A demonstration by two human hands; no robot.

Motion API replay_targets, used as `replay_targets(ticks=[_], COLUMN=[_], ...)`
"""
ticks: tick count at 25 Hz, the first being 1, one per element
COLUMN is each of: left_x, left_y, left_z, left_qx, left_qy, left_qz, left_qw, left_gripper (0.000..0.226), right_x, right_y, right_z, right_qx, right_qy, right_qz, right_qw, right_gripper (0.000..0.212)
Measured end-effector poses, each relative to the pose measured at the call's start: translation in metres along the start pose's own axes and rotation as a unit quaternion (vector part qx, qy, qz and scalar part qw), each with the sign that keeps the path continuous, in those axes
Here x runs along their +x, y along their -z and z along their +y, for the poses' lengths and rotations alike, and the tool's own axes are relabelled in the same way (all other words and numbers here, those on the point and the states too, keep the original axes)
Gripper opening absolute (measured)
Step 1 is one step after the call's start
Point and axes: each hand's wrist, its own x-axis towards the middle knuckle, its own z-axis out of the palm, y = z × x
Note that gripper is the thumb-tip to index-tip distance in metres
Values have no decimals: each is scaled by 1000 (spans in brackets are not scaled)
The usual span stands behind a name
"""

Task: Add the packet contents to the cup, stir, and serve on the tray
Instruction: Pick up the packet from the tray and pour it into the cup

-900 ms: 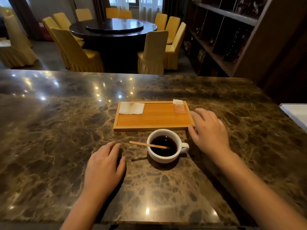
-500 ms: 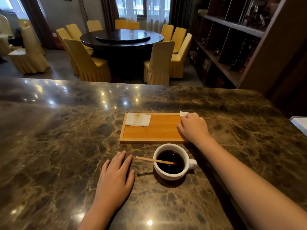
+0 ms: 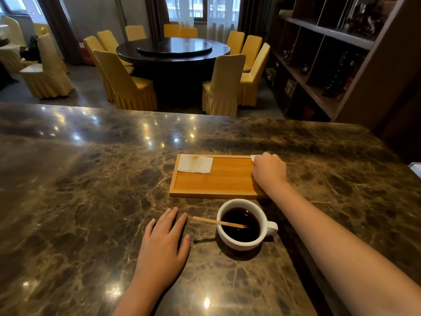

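Observation:
A white cup of dark liquid stands on the marble counter, a wooden stir stick leaning in it and pointing left. Just behind it lies a wooden tray with a folded white napkin in its far left corner. My right hand rests curled over the tray's far right corner, fingers closed on the packet, of which only a white edge shows. My left hand lies flat on the counter to the left of the cup, fingers apart, holding nothing.
The brown marble counter stretches wide to the left and back. A white object sits at its right edge. Beyond the counter stand a round dark table with yellow chairs and a dark shelf unit on the right.
My right hand went from beside the cup up onto the tray's right corner and closed over the packet. The camera tilted up. My left hand stayed flat on the counter.

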Motion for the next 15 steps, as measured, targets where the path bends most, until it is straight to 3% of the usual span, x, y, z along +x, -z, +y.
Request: replay_targets(ticks=[2, 5, 8, 10, 12, 13, 15], left_x=[-1, -1, -1, -1, -1, 0, 1], left_y=[0, -2, -3, -3, -3, -4, -5], left_z=[-1, -2, -2, -3, -4, -4, -4], left_qx=[1, 0, 2, 5, 7, 7, 9], left_qy=[0, 1, -3, -6, -8, -9, -8], left_qz=[0, -4, -2, -1, -3, -4, -5], left_qw=[1000, 1000, 1000, 1000, 1000, 1000, 1000], left_gripper=[50, 50, 50, 50, 51, 51, 52], right_x=[-3, -14, -25, -34, -49, -57, -68], right_y=[3, 12, 24, 32, 40, 44, 48], right_z=[1, 9, 22, 28, 28, 27, 27], right_qx=[11, 62, 243, 439, 612, 665, 718], right_qy=[9, -19, -98, -154, -201, -213, -229], right_qz=[9, 101, 136, 97, 56, 49, 47], right_qw=[1000, 993, 955, 880, 763, 714, 656], right_gripper=[15, 17, 18, 11, 13, 13, 13])
